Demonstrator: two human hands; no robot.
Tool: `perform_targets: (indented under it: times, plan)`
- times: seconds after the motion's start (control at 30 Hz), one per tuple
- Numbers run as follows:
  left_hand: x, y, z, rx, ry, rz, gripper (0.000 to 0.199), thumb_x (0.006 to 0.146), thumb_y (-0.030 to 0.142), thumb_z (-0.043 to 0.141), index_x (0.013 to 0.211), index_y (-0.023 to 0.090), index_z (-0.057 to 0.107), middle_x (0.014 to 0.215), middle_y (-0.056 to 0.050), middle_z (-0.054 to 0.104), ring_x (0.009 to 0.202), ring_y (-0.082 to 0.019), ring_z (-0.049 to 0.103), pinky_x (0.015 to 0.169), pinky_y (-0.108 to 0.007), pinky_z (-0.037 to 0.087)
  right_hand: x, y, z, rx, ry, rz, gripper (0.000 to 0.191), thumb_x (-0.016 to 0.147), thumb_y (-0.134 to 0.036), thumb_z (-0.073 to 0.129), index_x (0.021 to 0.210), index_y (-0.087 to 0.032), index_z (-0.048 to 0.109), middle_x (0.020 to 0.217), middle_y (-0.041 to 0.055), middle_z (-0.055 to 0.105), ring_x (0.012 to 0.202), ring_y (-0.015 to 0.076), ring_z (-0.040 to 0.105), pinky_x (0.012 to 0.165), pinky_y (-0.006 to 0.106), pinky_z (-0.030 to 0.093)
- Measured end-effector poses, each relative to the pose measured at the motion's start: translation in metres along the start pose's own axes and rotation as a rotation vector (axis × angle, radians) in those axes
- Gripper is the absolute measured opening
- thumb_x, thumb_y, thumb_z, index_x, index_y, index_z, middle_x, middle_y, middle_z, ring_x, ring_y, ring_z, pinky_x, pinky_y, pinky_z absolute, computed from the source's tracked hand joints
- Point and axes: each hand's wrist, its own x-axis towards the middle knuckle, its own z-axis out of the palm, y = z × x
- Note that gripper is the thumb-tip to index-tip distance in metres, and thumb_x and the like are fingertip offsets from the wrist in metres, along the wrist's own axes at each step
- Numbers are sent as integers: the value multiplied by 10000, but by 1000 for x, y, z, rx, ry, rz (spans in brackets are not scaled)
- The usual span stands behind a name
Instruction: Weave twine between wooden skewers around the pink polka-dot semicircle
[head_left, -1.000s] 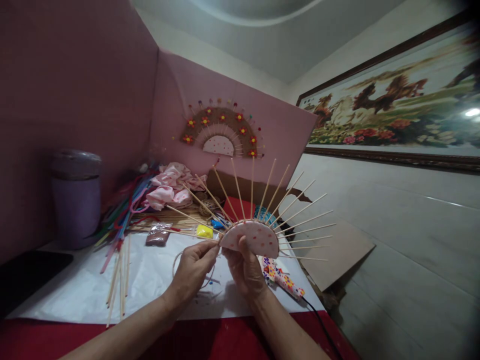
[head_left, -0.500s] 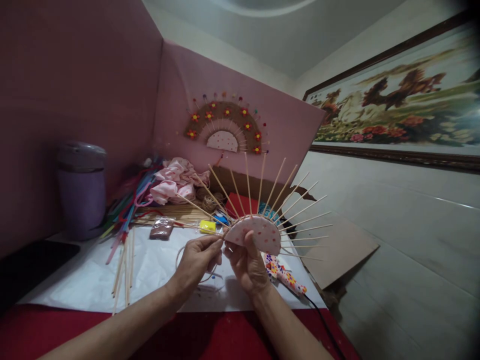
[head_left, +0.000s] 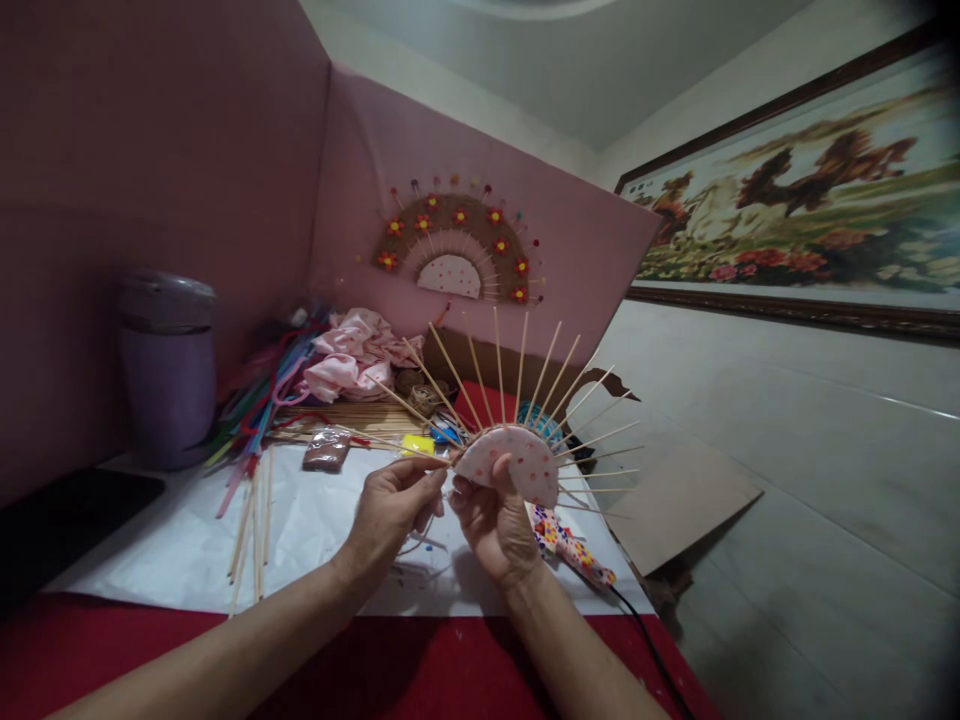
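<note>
A half-round piece covered in pink dotted cloth (head_left: 529,468) is held up over the table, with several thin wooden sticks fanning out from its curved edge. My right hand (head_left: 499,515) grips it from below, thumb on the front face. At its left corner my left hand (head_left: 401,500) pinches a thin cord against the edge; the cord's loop (head_left: 420,545) hangs below between the hands. The exact spot under the left fingertips is too small to make out.
White sheet (head_left: 172,540) on a red table, with loose sticks (head_left: 255,530), a brown clay packet (head_left: 327,450), a yellow packet (head_left: 417,445), pink cloth (head_left: 360,350), a purple tumbler (head_left: 169,380), and a flowered glue gun (head_left: 574,550) with a cable. A finished fan (head_left: 457,230) hangs behind.
The half-round piece has turned slightly, its right-hand sticks shifting left. The left fingers have moved up a little at its corner. The camera view has shifted slightly.
</note>
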Motion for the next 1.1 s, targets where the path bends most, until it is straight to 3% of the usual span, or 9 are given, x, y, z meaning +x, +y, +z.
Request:
perform_targets:
  times: [0.43,0.8,1.1]
  plan:
    - [3,-5,-3,32,-51,62,263,709,330,602,889,137,598,463,37,537,342,-41,357,351,-167,227,1,0,2,54,140,23,298,609,-364,724,814,-170,629,688,-8,669,567,95,576,524,200,471]
    - [5,-7,-5,59,-37,2,226,683,346,617,689,123,581,467,23,542,331,-33,351,342,-169,212,-2,-2,7,58,105,71,324,626,-418,697,790,-149,620,629,-14,647,517,84,552,518,201,472]
    - [10,-4,-6,164,10,57,180,637,302,647,644,123,632,463,24,529,329,-42,335,327,-183,221,-2,-1,5,83,72,125,314,679,-436,646,744,-132,600,586,-1,622,488,89,529,515,214,452]
